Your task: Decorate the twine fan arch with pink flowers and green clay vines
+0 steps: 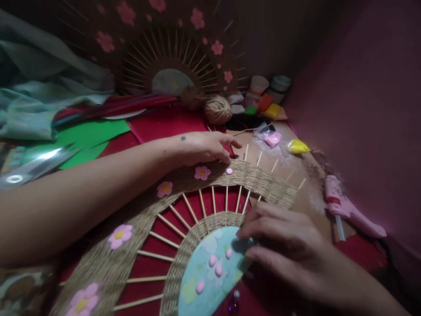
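A half-round fan of woven twine on thin wooden sticks lies before me, with pink clay flowers along its outer band. My left hand reaches across from the left, its fingers apart at the band's top edge, just above a small pink clay dot. Over the right side of the light-blue centre piece hovers my right hand. Its fingers are bent, with a gap between thumb and forefinger and nothing visible in them. Several pink clay pieces rest on the blue centre.
At right lies a pink glue gun. Behind the fan are a twine ball, pink clay in plastic, and a yellow clay packet. Scissors and green sheets lie left. Another flowered fan stands at the back.
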